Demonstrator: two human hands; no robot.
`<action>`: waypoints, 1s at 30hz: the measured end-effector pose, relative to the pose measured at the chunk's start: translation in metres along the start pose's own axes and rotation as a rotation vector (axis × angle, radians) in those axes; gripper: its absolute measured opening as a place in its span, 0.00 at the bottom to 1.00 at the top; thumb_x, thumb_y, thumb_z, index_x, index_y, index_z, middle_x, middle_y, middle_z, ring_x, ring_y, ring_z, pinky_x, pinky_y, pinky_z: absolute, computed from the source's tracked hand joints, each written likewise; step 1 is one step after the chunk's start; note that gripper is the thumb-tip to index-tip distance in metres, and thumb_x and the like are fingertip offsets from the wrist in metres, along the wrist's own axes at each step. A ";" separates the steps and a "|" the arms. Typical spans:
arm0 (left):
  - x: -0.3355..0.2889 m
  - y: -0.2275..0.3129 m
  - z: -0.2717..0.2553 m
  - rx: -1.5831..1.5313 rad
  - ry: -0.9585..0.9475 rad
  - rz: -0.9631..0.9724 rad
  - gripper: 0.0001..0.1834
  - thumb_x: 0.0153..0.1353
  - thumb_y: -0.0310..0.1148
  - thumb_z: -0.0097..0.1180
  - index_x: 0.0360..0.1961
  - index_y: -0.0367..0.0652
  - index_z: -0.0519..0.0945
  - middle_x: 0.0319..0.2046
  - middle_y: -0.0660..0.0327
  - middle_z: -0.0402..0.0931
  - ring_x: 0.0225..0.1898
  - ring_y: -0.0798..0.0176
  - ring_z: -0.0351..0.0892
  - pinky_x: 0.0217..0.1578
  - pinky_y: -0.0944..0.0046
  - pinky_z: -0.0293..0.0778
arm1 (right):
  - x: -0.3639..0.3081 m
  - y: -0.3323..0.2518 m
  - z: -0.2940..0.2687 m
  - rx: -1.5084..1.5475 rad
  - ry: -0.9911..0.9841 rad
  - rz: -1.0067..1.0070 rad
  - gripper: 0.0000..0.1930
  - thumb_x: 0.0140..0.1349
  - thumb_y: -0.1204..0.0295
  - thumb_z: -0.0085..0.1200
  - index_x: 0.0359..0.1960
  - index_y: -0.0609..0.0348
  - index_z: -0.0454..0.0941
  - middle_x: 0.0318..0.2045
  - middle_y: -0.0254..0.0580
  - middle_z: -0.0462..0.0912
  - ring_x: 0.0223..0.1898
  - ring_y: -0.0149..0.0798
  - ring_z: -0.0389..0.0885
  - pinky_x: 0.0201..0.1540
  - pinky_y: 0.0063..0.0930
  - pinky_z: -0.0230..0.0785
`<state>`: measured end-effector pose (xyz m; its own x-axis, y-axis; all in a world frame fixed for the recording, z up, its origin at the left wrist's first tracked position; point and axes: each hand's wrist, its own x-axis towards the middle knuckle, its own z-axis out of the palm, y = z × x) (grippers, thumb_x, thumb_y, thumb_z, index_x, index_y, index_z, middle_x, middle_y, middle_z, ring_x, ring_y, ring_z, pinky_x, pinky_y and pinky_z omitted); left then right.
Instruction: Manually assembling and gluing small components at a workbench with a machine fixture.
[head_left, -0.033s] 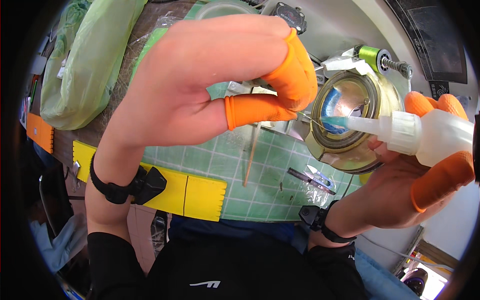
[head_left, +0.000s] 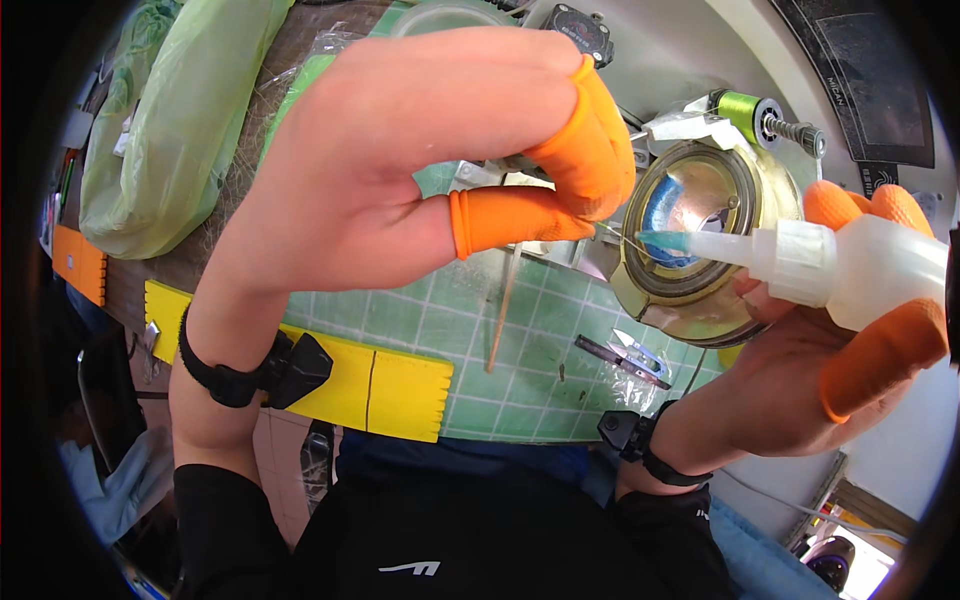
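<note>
My left hand (head_left: 400,150), with orange finger cots on the thumb and fingers, pinches a fine pale thread (head_left: 614,232) between its tips. That thread runs right to the teal tip of a translucent white squeeze bottle (head_left: 890,270). Wrapped around the bottle, my right hand (head_left: 800,380) also wears orange finger cots and holds it sideways, nozzle pointing left. Behind the nozzle stands a round metal ring fixture (head_left: 640,275) with a blue-lined centre. Whether a drop hangs at the tip is too small to tell.
A bright green thread spool (head_left: 738,118) sits behind the fixture. On the green cutting mat (head_left: 540,390) lie small thread snips (head_left: 640,350) and a thin wooden stick (head_left: 503,310). A yellow foam strip (head_left: 410,390) edges the table; a pale green bag (head_left: 190,130) lies far left.
The squeeze bottle and my right hand have shifted very slightly left, bringing the nozzle tip closer to my left fingertips. My left hand stays nearly still.
</note>
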<state>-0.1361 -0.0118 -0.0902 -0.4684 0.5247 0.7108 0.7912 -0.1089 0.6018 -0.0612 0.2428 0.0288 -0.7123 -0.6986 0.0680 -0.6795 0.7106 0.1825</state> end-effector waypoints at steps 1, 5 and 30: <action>0.002 0.001 0.000 0.001 -0.013 0.002 0.09 0.54 0.28 0.71 0.31 0.36 0.83 0.31 0.53 0.84 0.35 0.55 0.84 0.48 0.50 0.85 | -0.002 -0.019 0.029 0.353 0.470 0.293 0.28 0.69 0.56 0.53 0.53 0.76 0.75 0.47 0.64 0.83 0.33 0.43 0.82 0.39 0.31 0.76; 0.003 0.000 0.000 0.001 -0.007 0.011 0.09 0.54 0.27 0.71 0.30 0.36 0.82 0.31 0.54 0.83 0.35 0.56 0.84 0.48 0.51 0.85 | 0.015 -0.038 0.051 0.565 1.010 0.670 0.41 0.75 0.41 0.37 0.54 0.80 0.72 0.35 0.66 0.85 0.17 0.36 0.77 0.22 0.22 0.71; 0.003 0.001 0.000 0.007 -0.041 0.018 0.09 0.54 0.28 0.72 0.31 0.37 0.83 0.32 0.54 0.84 0.35 0.56 0.84 0.48 0.51 0.84 | 0.014 -0.039 0.053 0.540 1.040 0.698 0.41 0.75 0.40 0.38 0.55 0.80 0.72 0.35 0.64 0.85 0.16 0.35 0.76 0.23 0.21 0.72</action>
<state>-0.1368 -0.0104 -0.0878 -0.4376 0.5572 0.7057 0.8019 -0.1132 0.5866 -0.0542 0.2094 -0.0297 -0.6356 0.2473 0.7313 -0.3899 0.7148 -0.5806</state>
